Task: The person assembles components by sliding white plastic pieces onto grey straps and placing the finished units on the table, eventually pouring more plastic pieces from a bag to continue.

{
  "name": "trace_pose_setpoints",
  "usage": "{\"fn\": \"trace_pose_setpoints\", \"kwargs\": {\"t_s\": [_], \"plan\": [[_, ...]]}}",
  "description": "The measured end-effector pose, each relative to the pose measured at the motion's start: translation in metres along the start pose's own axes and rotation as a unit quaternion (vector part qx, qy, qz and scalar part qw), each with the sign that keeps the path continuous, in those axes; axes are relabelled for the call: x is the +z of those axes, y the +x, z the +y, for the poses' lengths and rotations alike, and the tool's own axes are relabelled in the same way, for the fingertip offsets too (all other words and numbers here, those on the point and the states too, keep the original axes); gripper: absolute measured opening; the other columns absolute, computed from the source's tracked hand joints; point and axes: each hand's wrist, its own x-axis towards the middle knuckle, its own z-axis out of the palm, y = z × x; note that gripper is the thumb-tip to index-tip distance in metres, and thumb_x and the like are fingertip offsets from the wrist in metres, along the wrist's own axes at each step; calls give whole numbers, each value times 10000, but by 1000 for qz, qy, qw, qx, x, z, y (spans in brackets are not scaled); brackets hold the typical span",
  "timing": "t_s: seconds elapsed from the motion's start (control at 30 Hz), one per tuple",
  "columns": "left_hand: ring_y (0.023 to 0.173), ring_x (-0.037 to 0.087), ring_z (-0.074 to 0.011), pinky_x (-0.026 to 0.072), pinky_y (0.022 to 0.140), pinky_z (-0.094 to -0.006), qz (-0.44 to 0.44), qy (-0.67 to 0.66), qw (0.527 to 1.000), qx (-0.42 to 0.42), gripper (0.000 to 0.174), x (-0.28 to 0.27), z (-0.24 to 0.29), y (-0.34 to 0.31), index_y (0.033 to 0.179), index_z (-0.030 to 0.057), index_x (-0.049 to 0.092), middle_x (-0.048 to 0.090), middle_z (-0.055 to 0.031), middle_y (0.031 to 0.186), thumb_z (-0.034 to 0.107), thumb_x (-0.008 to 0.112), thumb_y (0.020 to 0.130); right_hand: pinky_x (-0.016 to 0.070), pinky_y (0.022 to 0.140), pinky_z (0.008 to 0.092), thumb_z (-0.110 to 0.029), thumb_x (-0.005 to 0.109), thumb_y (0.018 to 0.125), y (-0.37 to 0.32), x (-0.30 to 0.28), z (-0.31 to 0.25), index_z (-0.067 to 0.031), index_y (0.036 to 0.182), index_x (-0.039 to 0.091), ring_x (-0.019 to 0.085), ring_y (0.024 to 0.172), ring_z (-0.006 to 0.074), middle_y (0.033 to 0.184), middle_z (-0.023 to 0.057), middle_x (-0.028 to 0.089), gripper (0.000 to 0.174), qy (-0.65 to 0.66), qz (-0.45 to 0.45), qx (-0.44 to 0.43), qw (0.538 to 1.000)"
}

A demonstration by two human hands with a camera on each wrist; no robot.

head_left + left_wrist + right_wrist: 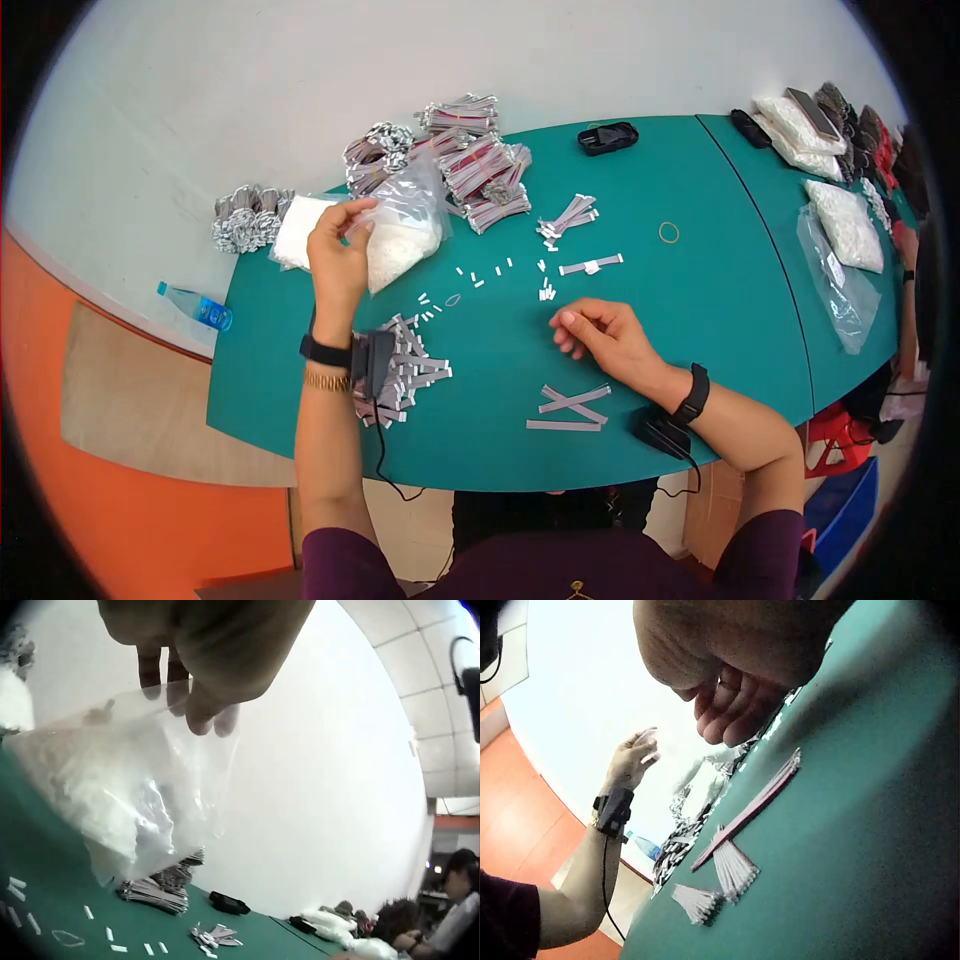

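Observation:
My left hand (338,262) pinches the upper edge of a clear plastic bag (405,235) filled with small white pieces. In the left wrist view the bag (127,795) hangs from the fingertips, its white contents sagging at the lower left. My right hand (612,342) hovers over the middle of the table, fingers loosely curled, with nothing seen in it. Near it lie a flat cable strip with a white piece across it (590,266) and small white connectors (546,292). Crossed bundles of ribbon cables (573,402) lie nearer the body.
A pile of short ribbon cables (405,375) lies beside the left forearm. Tied cable bundles (480,165) are stacked against the wall. A rubber band (669,232), a black pouch (607,138) and a water bottle (195,306) are around the green table (720,320). Another person's arm (908,290) shows far right.

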Motion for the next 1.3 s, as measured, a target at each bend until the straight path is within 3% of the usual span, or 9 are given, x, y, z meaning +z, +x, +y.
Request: {"fn": "trace_pose_setpoints", "kwargs": {"t_s": [0.27,0.47,0.57,0.77,0.87,0.97,1.07,1.17,1.3], "plan": [[789,564,-238,453,747,-311,-143,-2,974,179,346,48,95,-49,997,56,649,601,-107,832,-105,602,694,533,669,266,-70,636,847,4,10,-11,-82,1375,299,622,830,145,1105,142,547,627,110,-20,3,994],[988,543,-262,425,876,-355,-220,-51,957,183,596,55,111,-58,1165,83,587,610,-88,1011,7,754,598,551,686,289,-157,540,921,11,1,-2,-34,1165,431,651,824,210,963,143,585,294,175,42,47,983],[1215,426,-301,343,1019,-382,-240,-24,957,159,921,42,109,-56,1353,104,409,488,-111,1294,103,832,534,560,684,298,-160,494,943,11,-4,1,-24,1057,459,659,810,236,917,136,580,181,201,75,63,975],[1331,283,-334,234,1099,-401,-388,-103,916,11,1192,26,67,-69,1449,60,123,256,-173,1462,208,866,529,572,675,307,-151,465,950,17,-8,3,-17,981,454,665,814,262,884,124,562,138,242,108,92,960],[1324,302,-318,260,1082,-392,-330,-104,938,6,1047,48,50,-77,1414,48,251,310,-172,1434,169,854,566,576,668,306,-145,449,954,16,-8,3,-15,975,452,666,827,272,879,119,556,132,245,99,104,959],[1234,436,-307,357,1012,-376,-361,-132,921,-59,800,68,48,-80,1324,32,404,467,-164,1317,98,805,635,578,662,304,-139,439,955,17,-7,1,-13,979,456,667,833,277,874,112,551,130,236,78,110,962],[1080,559,-312,446,892,-360,-284,-164,944,-26,535,77,52,-76,1183,14,519,589,-151,1144,29,738,695,577,659,305,-132,429,956,16,-7,0,-6,1037,444,666,830,274,893,125,566,151,225,68,117,965],[980,604,-216,465,842,-310,-254,-137,957,20,439,73,60,-66,1145,-9,539,630,-112,1062,32,709,743,574,656,311,-125,418,957,15,-8,-1,-3,1141,400,664,812,264,939,158,589,222,222,59,116,966],[976,605,-209,461,832,-308,-249,-48,965,65,428,63,57,-51,1146,-8,538,633,-121,1051,21,692,748,569,658,319,-109,403,954,13,-9,-1,-15,1257,321,658,785,247,995,200,604,328,210,52,114,970]]}}
